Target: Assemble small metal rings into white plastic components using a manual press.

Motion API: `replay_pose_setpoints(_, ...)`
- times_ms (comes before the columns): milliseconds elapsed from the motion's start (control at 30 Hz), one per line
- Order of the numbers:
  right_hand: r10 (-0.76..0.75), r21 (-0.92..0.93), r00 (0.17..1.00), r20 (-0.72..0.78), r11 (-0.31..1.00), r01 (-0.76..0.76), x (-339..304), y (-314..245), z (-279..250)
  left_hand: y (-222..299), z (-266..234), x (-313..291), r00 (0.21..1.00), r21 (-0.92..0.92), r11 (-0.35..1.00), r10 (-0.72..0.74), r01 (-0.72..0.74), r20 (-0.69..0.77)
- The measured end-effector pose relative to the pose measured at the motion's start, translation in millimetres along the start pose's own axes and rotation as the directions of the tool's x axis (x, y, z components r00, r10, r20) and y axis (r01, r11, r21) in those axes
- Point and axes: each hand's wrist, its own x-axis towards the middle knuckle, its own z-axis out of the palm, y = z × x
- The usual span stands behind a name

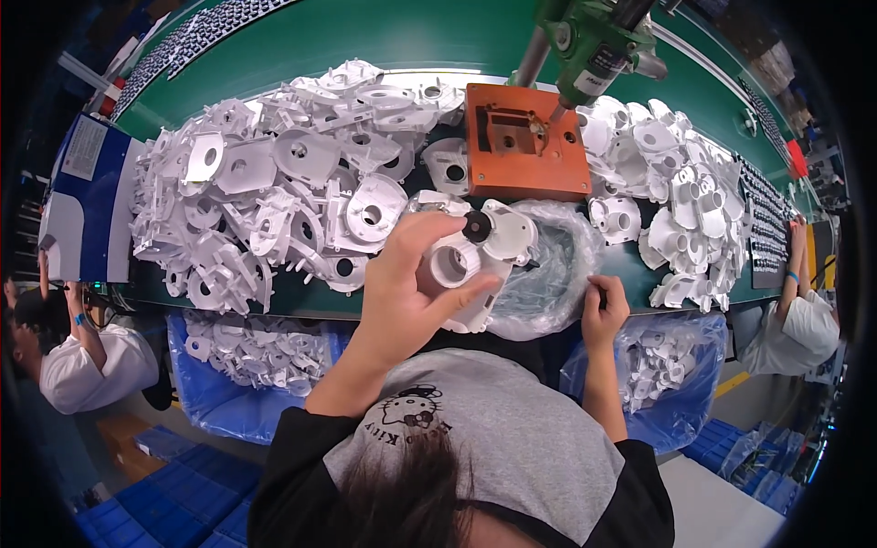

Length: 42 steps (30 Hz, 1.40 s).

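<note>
My left hand (411,283) is closed around a white plastic housing (470,315) with a round ribbed collar. A small black round part (477,226) sits at the top of it, by my fingertips. Close beside it shows another white plastic piece (512,234); I cannot tell whether the two are joined. My right hand (605,310) is held at the right edge of a clear plastic bag (557,265), its fingers curled together. What they hold, if anything, is hidden. Behind the bag stands an orange fixture block (530,169) with a cut-out recess, under a green press (594,64).
Heaped white plastic parts (301,155) cover the bench on the left, with tube-ended white parts (690,205) on the right. Blue-lined bins (219,402) of parts stand below the bench edge. A blue-and-white machine (91,201) is far left. Other people work at both sides.
</note>
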Motion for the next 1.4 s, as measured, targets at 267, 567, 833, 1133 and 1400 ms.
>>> replay_pose_setpoints(267,-0.011,0.002,1.0,0.0,1.0,0.011,0.3,1.2,0.5,10.7,-1.8,8.5,0.994,0.174,0.979,0.101,-0.107,0.04)
replay_pose_setpoints(567,-0.003,0.004,1.0,0.004,1.0,0.003,0.7,-1.2,0.0,8.3,-3.5,5.4,0.986,0.17,0.973,0.147,-0.159,0.082)
replay_pose_setpoints(833,-0.008,0.007,1.0,0.009,1.0,0.008,0.5,0.1,0.0,11.9,-2.9,-1.6,0.994,0.035,0.999,-0.02,0.016,0.111)
replay_pose_setpoints(1133,-0.026,0.018,1.0,0.002,1.0,0.026,1.6,-1.6,0.6,14.5,-2.3,0.2,0.989,-0.047,0.998,-0.026,0.033,0.146)
replay_pose_setpoints(1400,-0.041,0.019,0.999,-0.004,0.999,0.041,1.5,-2.9,1.0,11.1,-3.2,-4.6,0.989,-0.19,0.976,-0.09,0.111,0.113)
